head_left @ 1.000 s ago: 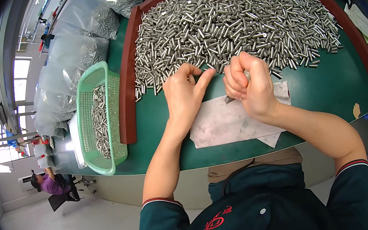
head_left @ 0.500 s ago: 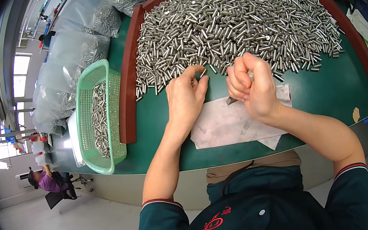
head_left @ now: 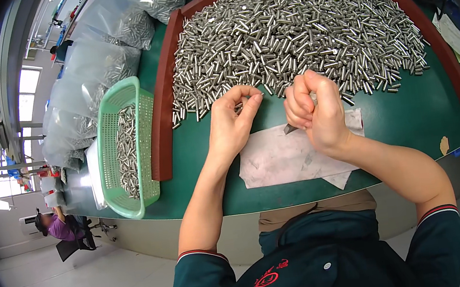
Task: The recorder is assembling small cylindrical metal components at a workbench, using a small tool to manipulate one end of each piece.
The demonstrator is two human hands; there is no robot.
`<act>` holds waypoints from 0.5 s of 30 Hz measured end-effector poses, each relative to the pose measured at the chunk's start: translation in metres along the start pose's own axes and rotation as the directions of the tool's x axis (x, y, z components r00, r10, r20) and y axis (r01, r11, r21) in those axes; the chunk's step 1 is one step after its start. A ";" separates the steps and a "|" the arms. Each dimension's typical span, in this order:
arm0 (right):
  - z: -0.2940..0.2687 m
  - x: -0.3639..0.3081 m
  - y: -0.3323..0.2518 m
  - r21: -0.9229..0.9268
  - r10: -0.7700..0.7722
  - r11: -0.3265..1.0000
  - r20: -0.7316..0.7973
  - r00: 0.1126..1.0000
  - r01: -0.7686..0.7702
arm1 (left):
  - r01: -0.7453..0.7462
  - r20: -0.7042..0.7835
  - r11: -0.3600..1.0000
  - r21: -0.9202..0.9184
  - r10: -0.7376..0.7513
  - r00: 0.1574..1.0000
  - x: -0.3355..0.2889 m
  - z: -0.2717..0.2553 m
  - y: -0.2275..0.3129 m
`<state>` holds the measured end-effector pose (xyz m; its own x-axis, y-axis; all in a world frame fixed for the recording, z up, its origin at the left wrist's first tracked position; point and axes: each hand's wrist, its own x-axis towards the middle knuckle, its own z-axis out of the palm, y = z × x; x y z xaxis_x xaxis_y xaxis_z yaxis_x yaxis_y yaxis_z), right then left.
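My left hand (head_left: 230, 121) is curled at the near edge of a heap of short, shiny metal pins (head_left: 296, 30), its thumb and forefinger pinched together. A bit of metal pin shows within its bent fingers; most of that grip is hidden. Just to the right, my right hand (head_left: 319, 111) is closed in a fist round a small tool whose dark, flat, blade-like tip (head_left: 290, 128) sticks out below the fingers. The fist covers the rest of the tool. Beneath the fist lies a stained whitish cloth (head_left: 270, 161) on the green tabletop (head_left: 403, 138).
Dark red wooden rails (head_left: 164, 117) border the heap. Left of them stands a green plastic basket (head_left: 145, 137) part-filled with pins. Clear bags of pins (head_left: 89, 69) line the far left. A paper sheet (head_left: 451, 36) lies at right. Far left, a person in purple (head_left: 64, 228) sits.
My left thumb and forefinger have closed together, and the pin that showed between their tips is now out of sight. My right hand has barely moved.
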<state>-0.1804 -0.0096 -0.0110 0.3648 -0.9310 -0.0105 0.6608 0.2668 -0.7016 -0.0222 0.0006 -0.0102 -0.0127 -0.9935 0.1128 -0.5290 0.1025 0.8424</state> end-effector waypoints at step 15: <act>0.003 -0.004 -0.008 0.105 -0.090 0.990 0.003 0.996 0.089 | -0.012 0.347 0.975 0.222 -0.068 0.936 -0.028 -0.002 0.030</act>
<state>-0.1848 -0.0067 -0.0032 0.3059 -0.9504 0.0553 0.7559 0.2072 -0.6210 -0.0363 0.0318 0.0126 -0.2703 -0.9534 -0.1340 -0.7044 0.1010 0.7026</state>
